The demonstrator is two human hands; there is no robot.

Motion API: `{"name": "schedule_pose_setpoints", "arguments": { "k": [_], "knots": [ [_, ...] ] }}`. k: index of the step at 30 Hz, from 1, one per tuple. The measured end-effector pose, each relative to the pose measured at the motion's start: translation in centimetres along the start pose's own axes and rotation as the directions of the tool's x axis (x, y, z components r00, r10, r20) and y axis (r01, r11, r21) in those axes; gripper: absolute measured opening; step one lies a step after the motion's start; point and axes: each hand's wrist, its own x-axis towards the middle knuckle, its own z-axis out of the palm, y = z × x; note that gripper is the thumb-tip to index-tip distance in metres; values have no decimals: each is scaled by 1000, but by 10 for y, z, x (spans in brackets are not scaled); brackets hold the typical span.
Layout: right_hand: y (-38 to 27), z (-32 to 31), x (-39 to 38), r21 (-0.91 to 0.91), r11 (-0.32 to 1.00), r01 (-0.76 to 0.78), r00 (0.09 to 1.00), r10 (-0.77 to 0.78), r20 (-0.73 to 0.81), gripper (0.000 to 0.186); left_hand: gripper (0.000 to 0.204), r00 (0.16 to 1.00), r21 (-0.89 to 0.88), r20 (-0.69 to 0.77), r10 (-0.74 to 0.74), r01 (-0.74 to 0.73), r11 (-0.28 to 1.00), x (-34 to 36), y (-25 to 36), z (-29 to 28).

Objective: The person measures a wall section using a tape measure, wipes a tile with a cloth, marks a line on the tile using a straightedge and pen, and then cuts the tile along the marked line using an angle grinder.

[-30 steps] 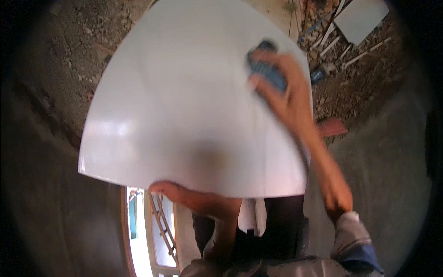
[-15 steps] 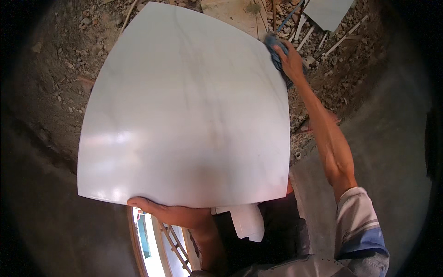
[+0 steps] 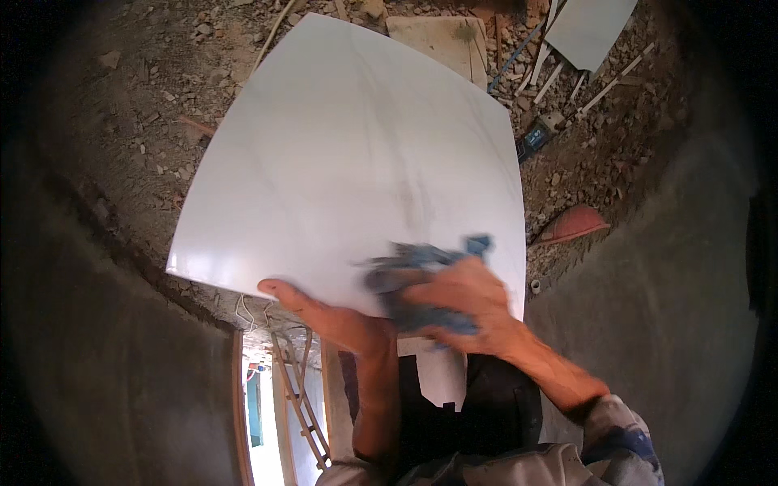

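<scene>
A large white tile with faint grey veins point(image 3: 340, 146) fills the middle of my view; fisheye bending curves its sides. My left hand point(image 3: 328, 316) grips its near edge, thumb lying on top and the other fingers hidden underneath. At the tile's lower right, my right hand point(image 3: 462, 296) is closed on a crumpled blue-grey cloth point(image 3: 397, 283), pressed on or just above the surface. Motion blurs both the cloth and those fingers.
Rubble-strewn ground point(image 3: 154, 97) surrounds the tile's far end, with a white offcut point(image 3: 592, 32), thin strips point(image 3: 616, 81), a dark tool point(image 3: 532, 142) and a red curved piece point(image 3: 575, 225). Grey concrete point(image 3: 648, 324) flanks both sides; a wooden ladder point(image 3: 296, 393) shows by a bright opening.
My right hand has moved with the cloth from the tile's upper right down to its near lower right. The tile has shifted in view; my left hand still grips its edge.
</scene>
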Motion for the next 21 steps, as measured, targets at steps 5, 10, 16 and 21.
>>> {"name": "schedule_pose_setpoints", "arguments": {
  "k": [5, 10, 16, 21],
  "knots": [
    [78, -66, -151, -120, 724, -679, 654, 522, -548, 38, 79, 849, -613, 141, -509, 479, 629, 9, 79, 13],
    [212, -81, -310, 301, 413, -859, 286, 877, -386, 49, 77, 798, -775, 344, -495, 539, 330, 22, 95, 20],
    [246, -50, -312, -2, 466, -885, 427, 808, -406, 75, 66, 800, -759, 360, -480, 551, 348, 19, 125, 23],
    [33, -125, -110, -95, 794, -600, 695, 459, -553, 94, 61, 882, -585, 235, -408, 463, 666, -16, 144, 35]
  ]
}}
